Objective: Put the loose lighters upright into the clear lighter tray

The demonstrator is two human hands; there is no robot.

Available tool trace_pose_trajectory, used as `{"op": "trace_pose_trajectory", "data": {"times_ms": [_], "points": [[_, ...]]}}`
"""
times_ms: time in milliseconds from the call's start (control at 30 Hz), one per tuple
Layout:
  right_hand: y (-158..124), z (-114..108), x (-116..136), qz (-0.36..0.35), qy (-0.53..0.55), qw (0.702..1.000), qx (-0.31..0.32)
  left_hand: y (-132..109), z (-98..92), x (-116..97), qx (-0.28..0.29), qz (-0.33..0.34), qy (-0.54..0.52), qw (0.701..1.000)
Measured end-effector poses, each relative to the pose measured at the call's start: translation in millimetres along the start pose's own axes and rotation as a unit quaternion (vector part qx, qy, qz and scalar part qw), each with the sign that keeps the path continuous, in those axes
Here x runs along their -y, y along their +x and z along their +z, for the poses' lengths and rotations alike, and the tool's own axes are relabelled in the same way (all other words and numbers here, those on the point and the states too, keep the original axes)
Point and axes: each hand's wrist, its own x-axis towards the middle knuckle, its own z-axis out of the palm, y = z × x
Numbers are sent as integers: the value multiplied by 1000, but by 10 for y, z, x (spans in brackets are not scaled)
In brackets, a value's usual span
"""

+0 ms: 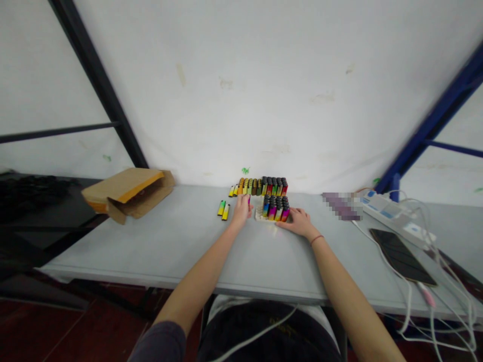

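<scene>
My left hand (240,208) is closed around a lighter (248,200) with a purple part showing; the fingers hide most of it. Just to its right is a white tray (260,215), its left part showing bare holes. Several multicoloured lighters (278,208) with black tops stand upright in the tray's right part. My right hand (299,222) grips the tray's right side, thumb along the front edge. Left of my left hand lie a green-yellow lighter (221,207) and a yellow lighter (226,212).
Behind the tray stand a block of yellow and orange lighters (249,186) and a black-topped lighter block (274,186), near the wall. An open cardboard box (126,188) lies at left. At right are a phone (402,256), a power strip (396,217) and white cables (409,301).
</scene>
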Motion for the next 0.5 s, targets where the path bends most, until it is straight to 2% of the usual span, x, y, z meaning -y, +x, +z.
{"op": "trace_pose_trajectory", "data": {"times_ms": [67,133,200,267,367,500], "points": [[4,3,-1,0,-1,1000,2,-20,-12,-39,9,98,72,993],[6,3,0,0,2,1000,5,-45,-29,-88,33,196,134,971],[6,2,2,-1,7,1000,6,-66,-47,-130,62,253,178,949],[6,4,1,-2,10,1000,4,-79,-61,-150,91,261,198,940],[11,12,-7,0,8,1000,1,-84,-70,-138,127,238,192,944],[23,29,-23,-4,9,1000,3,-88,-69,-106,149,206,184,949]]}}
